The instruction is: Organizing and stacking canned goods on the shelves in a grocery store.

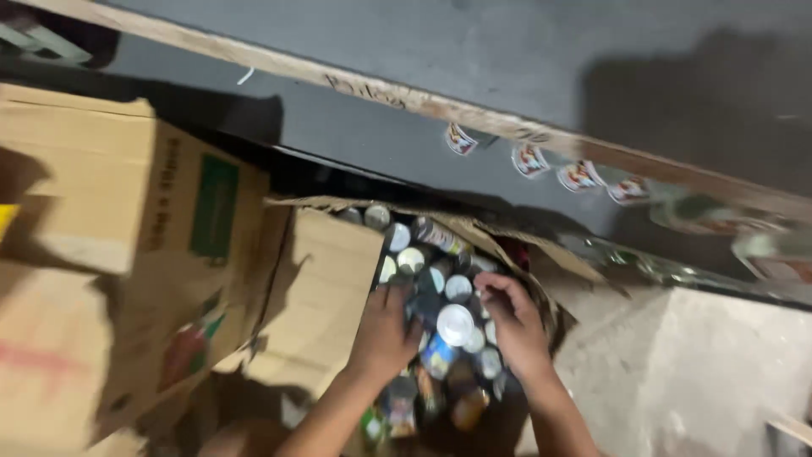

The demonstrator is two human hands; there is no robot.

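Both hands down in an open cardboard box [326, 279] crammed with small cans. Between them, one can [455, 324] standing upright, pale round lid up, blue label on its side. Left hand [385, 332] spread flat on the cans just beside it; right hand [512, 317] curled, fingertips touching neighbouring lids; grip unclear through blur

Brown cardboard box [127, 203] with green label [213, 206] at left, open carton of cans [440, 296] centre, four red-and-white stickers [531, 160] on far ledge
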